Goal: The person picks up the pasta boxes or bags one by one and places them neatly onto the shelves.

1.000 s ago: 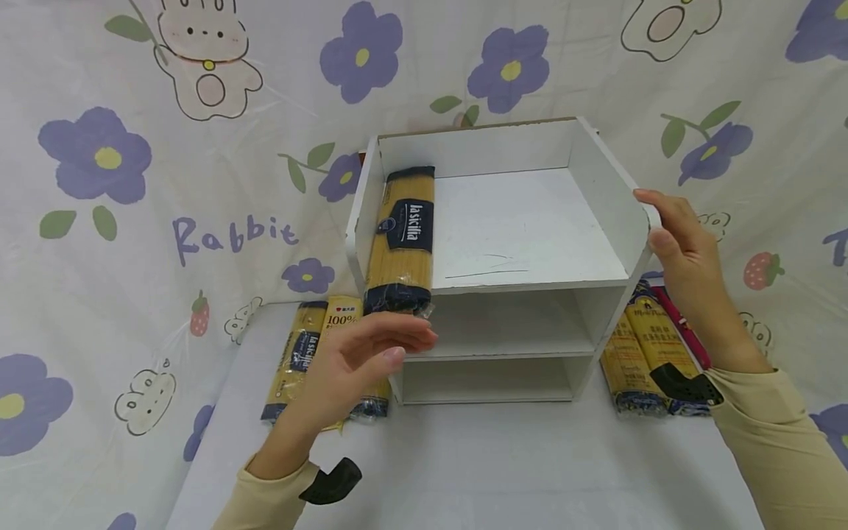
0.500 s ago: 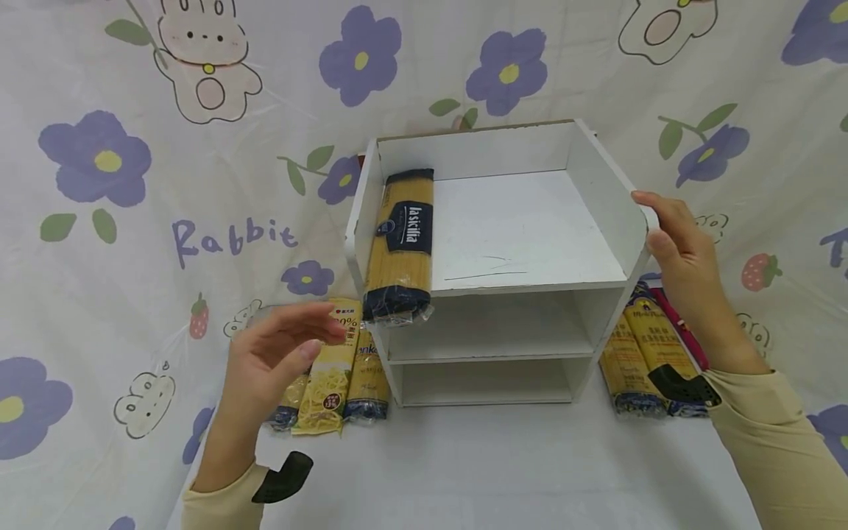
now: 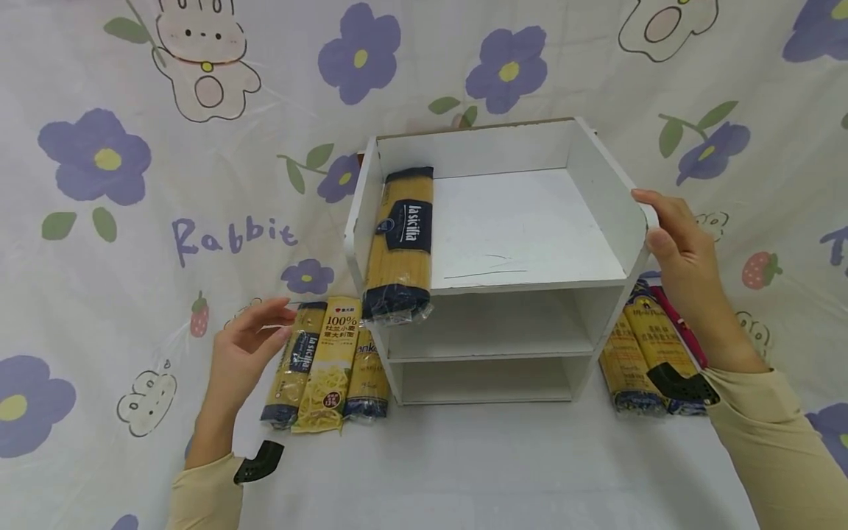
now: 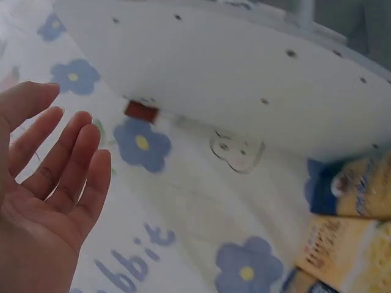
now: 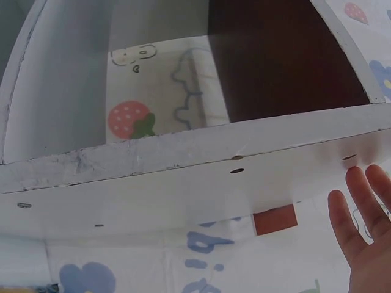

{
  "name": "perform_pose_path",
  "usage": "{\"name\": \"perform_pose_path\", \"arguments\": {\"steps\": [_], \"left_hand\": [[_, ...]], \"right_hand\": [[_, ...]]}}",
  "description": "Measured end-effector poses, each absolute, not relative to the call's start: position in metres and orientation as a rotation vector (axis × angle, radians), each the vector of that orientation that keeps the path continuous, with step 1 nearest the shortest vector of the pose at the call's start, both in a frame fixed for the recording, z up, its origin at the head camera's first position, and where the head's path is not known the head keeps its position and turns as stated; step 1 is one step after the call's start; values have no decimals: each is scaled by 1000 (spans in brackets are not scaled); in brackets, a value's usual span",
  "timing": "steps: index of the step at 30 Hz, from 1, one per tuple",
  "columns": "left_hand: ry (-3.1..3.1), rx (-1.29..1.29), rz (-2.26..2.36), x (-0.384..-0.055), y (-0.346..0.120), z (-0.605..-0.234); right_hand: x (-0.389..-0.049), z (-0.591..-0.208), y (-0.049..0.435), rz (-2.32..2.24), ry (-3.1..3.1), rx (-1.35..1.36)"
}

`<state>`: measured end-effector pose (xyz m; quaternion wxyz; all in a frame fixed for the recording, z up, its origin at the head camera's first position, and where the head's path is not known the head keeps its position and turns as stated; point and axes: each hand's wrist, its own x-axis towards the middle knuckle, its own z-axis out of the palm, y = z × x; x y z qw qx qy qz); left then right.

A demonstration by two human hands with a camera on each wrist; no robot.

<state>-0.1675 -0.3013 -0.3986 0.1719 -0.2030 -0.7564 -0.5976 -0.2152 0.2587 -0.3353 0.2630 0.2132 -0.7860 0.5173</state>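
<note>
My left hand (image 3: 246, 357) hovers beside the left group of pasta packs with nothing in it. Its relaxed, slightly bent fingers also show in the left wrist view (image 4: 52, 177). Closest to it lies a blue-ended spaghetti pack (image 3: 301, 361), then a yellow pasta pack (image 3: 329, 368) and another spaghetti pack (image 3: 367, 379). My right hand (image 3: 689, 258) holds the front upper corner of the right side panel of a white shelf unit (image 3: 606, 199), thumb and fingers on either side of the edge. On the top level, against the left wall, lies a spaghetti pack (image 3: 400, 250).
Below the top level, the unit has a middle shelf (image 3: 497, 324) and a bottom shelf (image 3: 486, 381). More pasta packs (image 3: 652, 346) and a dark pink object (image 3: 679, 324) lie to its right. A patterned cloth (image 3: 165, 294) hangs behind the white table surface (image 3: 490, 464).
My left hand has drawn away from the spaghetti pack on the top level, moving left and uncovering the packs on the table. My right hand has stayed on the shelf unit.
</note>
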Motion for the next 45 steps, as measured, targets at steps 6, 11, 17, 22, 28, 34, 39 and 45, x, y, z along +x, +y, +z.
{"name": "perform_pose_path", "arguments": {"steps": [6,11,17,22,28,34,39,45], "left_hand": [[-2273,-486,-1525,-183,-320,-432],[-2399,-352,-1412,-193,-339,-464],[-2592,-166,-1287,-196,-363,-507],[-2687,-68,-1308,-201,-378,-538],[-2818,80,-1331,-205,-387,-561],[-2892,159,-1355,-206,-389,-571],[-2922,179,-1390,-205,-392,-580],[-2956,132,-1366,-205,-394,-587]], "right_hand": [[-215,-333,259,1406,-2113,571],[-217,-334,259,1404,-2112,564],[-220,-339,261,1377,-2116,604],[-222,-340,262,1380,-2102,615],[-221,-340,261,1378,-2101,609],[-220,-340,262,1375,-2106,598],[-219,-339,261,1373,-2106,600],[-217,-337,259,1406,-2108,575]]}}
